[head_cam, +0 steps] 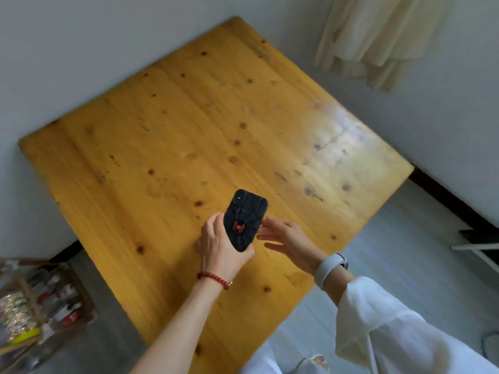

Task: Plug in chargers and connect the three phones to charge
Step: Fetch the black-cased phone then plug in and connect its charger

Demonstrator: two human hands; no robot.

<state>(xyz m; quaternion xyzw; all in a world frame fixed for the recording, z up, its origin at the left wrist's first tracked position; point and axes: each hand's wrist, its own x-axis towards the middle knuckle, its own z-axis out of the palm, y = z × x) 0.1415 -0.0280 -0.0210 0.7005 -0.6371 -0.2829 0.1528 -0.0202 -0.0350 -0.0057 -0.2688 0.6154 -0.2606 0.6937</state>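
One phone (pixel 245 224) is gripped by the left hand (pixel 221 245) over the table (pixel 162 130)'s near edge; right hand (pixel 283 236) spread, empty. Chargers unseen; likely fetched next.

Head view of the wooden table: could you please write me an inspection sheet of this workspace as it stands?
Surface: yellow wooden table with dark knots, glare toward its right side.
Job's things: one black phone with a red spider emblem on its back, back up over the table's near part; the other two phones and the chargers are not seen.
Clutter: nothing seen on the table.
Hands: left hand grips the phone's lower end, red bead bracelet on the wrist; right hand open beside the phone, fingers straight, pale watch on the wrist.
Cables: nothing seen.
Surroundings: white walls, cream cloth hanging upper right, box of mixed items on the floor at left.
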